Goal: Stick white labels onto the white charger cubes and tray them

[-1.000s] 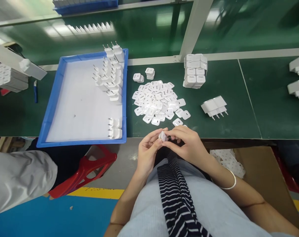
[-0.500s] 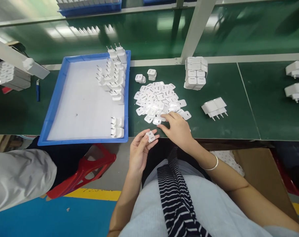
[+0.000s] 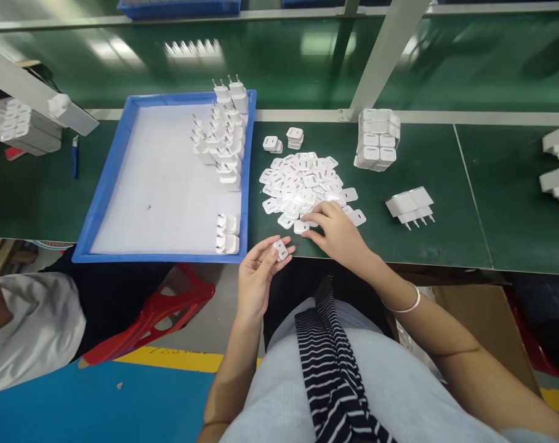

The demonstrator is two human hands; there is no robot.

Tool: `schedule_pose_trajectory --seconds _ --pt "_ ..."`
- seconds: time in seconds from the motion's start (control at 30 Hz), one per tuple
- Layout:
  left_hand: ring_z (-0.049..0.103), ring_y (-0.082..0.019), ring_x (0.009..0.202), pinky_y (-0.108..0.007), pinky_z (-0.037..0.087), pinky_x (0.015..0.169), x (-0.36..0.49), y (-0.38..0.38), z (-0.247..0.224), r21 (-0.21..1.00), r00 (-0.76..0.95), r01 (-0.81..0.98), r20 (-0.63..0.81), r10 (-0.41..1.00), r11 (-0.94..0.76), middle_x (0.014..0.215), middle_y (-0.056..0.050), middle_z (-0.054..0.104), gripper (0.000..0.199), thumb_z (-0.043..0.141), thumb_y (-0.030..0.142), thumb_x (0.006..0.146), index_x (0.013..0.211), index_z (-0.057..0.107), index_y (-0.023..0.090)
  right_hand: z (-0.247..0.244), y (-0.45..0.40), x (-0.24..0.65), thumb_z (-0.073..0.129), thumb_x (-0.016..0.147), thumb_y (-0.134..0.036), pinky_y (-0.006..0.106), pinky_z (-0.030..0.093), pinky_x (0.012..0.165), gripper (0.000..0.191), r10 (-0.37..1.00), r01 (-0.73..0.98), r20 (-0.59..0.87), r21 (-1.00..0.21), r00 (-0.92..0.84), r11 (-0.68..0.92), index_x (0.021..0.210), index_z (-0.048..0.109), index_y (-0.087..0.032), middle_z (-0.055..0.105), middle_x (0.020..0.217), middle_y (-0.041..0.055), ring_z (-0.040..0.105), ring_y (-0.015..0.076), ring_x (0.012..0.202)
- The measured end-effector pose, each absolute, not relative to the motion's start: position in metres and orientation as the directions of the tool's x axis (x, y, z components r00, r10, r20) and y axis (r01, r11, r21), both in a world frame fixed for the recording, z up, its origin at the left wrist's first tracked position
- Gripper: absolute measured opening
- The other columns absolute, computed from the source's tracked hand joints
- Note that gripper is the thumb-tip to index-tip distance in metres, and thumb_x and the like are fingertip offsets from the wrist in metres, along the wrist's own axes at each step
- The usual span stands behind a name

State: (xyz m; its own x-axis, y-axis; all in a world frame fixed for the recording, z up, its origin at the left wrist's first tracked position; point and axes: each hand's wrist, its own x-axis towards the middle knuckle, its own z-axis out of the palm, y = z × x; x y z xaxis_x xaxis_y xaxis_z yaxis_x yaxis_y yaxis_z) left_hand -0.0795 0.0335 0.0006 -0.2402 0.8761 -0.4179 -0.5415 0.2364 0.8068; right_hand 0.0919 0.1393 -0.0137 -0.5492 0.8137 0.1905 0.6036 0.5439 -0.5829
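My left hand (image 3: 260,271) is closed on a small white slotted plastic cover (image 3: 280,250), pinched between thumb and fingers just off the table's front edge. My right hand (image 3: 338,235) reaches to the near side of a loose pile of similar white covers (image 3: 291,191). Its thumb and index finger sit on either side of one white end cover (image 3: 301,227), seemingly gripping its edges; the remaining fingers are curled over the pile. Two short stacks of covers (image 3: 295,138) stand behind the pile.
A blue-rimmed tray (image 3: 248,209) at left holds white plug adapters (image 3: 228,141) along its right side. More adapters stand in a block (image 3: 378,140) and lie at right (image 3: 409,204). A blue-handled knife (image 3: 75,159) lies far left. Another person's sleeve (image 3: 34,326) shows beside a red stool (image 3: 159,314).
The view has shifted slightly, so the table items appear further right. My left hand still holds its cover, and my right hand stays at the pile's near edge with little movement.
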Motion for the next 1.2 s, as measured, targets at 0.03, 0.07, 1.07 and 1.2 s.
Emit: schedule_pose_trajectory --seconds 0.03,0.07,1.07,1.2 --pt "0.078 -0.024 0.098 -0.03 0.063 0.087 -0.08 0.033 0.001 0.793 -0.222 -0.558 -0.426 0.877 0.244 0.112 -0.012 0.079 0.03 0.08 0.032 0.082 0.107 0.074 0.016 -0.013 0.143 0.093 0.068 0.092 -0.018 0.047 0.051 0.089 0.014 0.787 0.58 0.18 -0.584 -0.59 0.568 0.106 0.071 -0.018 0.063 0.102 0.0119 0.056 0.0302 0.101" --pt "0.078 -0.024 0.099 -0.029 0.063 0.087 -0.081 0.033 0.002 0.774 -0.198 -0.579 -0.44 0.876 0.258 0.112 -0.012 0.079 0.03 0.08 0.031 0.083 0.107 0.074 0.016 -0.012 0.147 0.095 0.067 0.092 -0.017 0.047 0.051 0.089 0.014 0.761 0.555 0.164 -0.59 -0.628 0.586 0.106 0.07 -0.018 0.063 0.102 0.0117 0.056 0.03 0.101" --pt "0.077 -0.024 0.102 -0.03 0.06 0.094 -0.065 0.022 -0.016 0.34 0.32 -0.712 -0.622 0.715 0.614 0.113 -0.015 0.077 0.029 0.066 0.029 0.094 0.117 0.07 0.012 0.037 0.162 0.125 0.068 0.094 -0.032 0.029 0.049 0.067 0.014 0.504 0.197 -0.028 -0.938 -0.863 0.285 0.092 0.077 -0.022 0.071 0.09 0.0038 0.063 0.0164 0.078" --pt "0.078 -0.026 0.098 -0.03 0.062 0.087 -0.064 0.027 -0.015 0.389 0.378 -0.681 -0.538 0.753 0.62 0.109 -0.011 0.079 0.03 0.076 0.028 0.087 0.113 0.073 0.015 0.044 0.15 0.115 0.065 0.094 -0.025 0.027 0.049 0.065 0.009 0.399 0.189 -0.071 -0.946 -0.914 0.265 0.098 0.072 -0.02 0.064 0.092 0.0031 0.058 0.0137 0.076"
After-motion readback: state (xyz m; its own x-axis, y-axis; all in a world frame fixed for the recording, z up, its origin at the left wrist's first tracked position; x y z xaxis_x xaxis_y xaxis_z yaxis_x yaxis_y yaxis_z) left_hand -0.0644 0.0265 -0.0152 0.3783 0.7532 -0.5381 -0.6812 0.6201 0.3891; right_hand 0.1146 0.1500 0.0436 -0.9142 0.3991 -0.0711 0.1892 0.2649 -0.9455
